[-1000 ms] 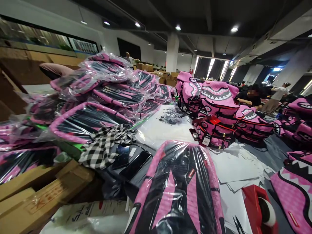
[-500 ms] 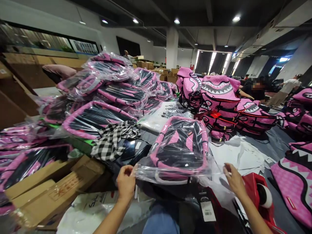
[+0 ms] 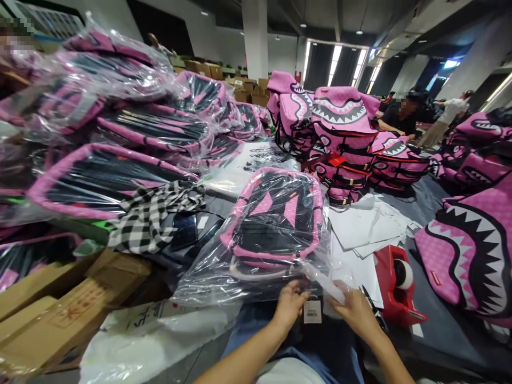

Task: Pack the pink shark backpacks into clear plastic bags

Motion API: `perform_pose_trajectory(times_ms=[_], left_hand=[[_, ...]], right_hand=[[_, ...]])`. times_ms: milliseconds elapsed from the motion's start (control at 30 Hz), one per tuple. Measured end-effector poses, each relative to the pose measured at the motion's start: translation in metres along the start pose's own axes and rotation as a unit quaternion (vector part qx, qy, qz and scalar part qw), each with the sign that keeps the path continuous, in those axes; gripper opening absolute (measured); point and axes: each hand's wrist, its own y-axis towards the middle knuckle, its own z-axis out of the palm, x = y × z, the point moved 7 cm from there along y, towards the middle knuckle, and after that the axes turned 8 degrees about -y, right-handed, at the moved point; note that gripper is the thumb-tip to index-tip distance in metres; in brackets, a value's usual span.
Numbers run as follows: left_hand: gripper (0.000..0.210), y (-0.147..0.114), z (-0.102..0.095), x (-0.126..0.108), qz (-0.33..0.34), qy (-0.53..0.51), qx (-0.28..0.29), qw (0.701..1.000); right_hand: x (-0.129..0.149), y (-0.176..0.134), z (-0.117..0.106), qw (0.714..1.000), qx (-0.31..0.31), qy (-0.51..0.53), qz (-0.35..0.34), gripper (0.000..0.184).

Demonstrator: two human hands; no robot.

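A pink and black backpack (image 3: 276,224) lies before me inside a clear plastic bag (image 3: 208,272), its loose open end spreading toward my lap. My right hand (image 3: 354,309) is closed on a gathered corner of the plastic bag. Just left of it, my left hand (image 3: 290,306) has its fingers curled at the bag's near edge; what they pinch is not clear. A white hang tag (image 3: 312,311) dangles beside the left fingertips.
Bagged backpacks (image 3: 152,128) are piled at left, with a checked cloth (image 3: 148,213) and cardboard box (image 3: 72,314) nearer. Unbagged shark-mouth backpacks (image 3: 344,117) stand behind, right. Papers (image 3: 360,224) and a red tape dispenser (image 3: 386,288) lie at right. A co-worker (image 3: 404,114) sits beyond.
My left hand has let go of the bag's left corner and moved right. My right hand has come inward and gathered the plastic. The view has swung right and down.
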Motion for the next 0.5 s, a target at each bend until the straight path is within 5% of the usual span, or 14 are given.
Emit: perform_pose_trajectory(times_ms=[167,267,400,500], left_hand=[[0.043,-0.025,-0.02,-0.027,-0.029,0.014,0.01,0.999],[0.043,-0.039,-0.014,-0.049,-0.044,-0.031,0.048,0.997],[0.042,-0.04,0.001,-0.054,-0.049,-0.074,0.06,0.994],[0.045,-0.038,0.006,-0.041,-0.056,-0.09,0.046,0.993]], right_hand=[[-0.003,-0.012,-0.003,0.995,0.021,0.099,-0.009,0.044],[0.003,-0.012,-0.002,0.993,0.024,0.119,-0.009,0.032],[0.034,-0.029,0.031,0.951,0.171,0.251,-0.058,0.037],[0.037,-0.051,0.053,0.91,0.226,0.347,-0.013,0.056]])
